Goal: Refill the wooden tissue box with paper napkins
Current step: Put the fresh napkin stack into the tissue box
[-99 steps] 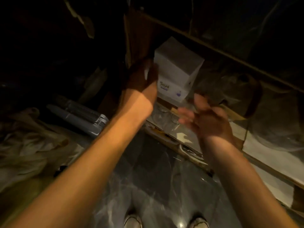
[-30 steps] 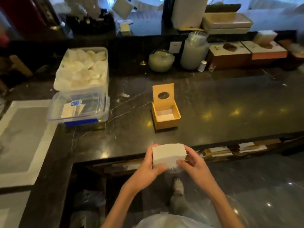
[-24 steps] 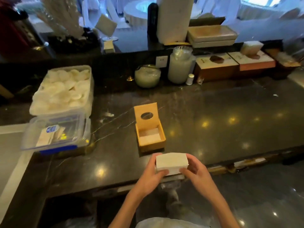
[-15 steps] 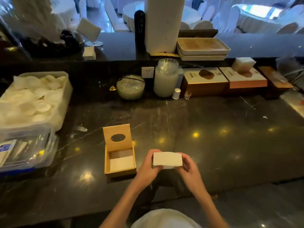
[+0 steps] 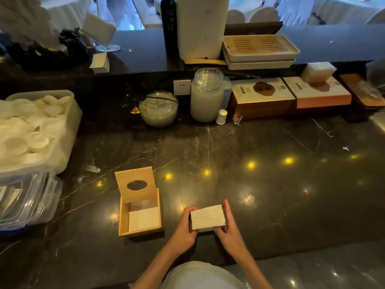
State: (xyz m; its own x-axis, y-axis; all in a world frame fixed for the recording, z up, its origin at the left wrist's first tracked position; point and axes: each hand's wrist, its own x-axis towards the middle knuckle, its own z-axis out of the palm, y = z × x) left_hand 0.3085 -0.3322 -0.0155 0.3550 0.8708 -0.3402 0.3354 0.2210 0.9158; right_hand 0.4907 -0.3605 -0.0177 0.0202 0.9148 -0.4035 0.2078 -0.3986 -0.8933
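A stack of paper napkins (image 5: pixel 208 217) is held between both hands just above the near part of the dark marble counter (image 5: pixel 270 163). The left hand (image 5: pixel 183 230) is closed on the stack's left end, thumb on top and fingers wrapped beneath, and the right hand (image 5: pixel 229 228) is closed on its right end in the same way, so that the stack is pinched from both sides. The stack's long axis runs left to right, with a slight rise toward the far right. The wooden tissue box (image 5: pixel 140 213) stands on the counter just to the left of the stack, apart from it and at about the same nearness. Its lid (image 5: pixel 135 184), pierced by an oval slot, is propped upright at the far edge, so the cavity is open from above. A low layer of white napkins is seen at the bottom of the box, and most of its depth appears unfilled. The box opening appears longer from near to far than from left to right, so it is judged that the stack must be carried leftward and turned about a quarter before being lowered in. The left hand lies nearer the box and would lead.
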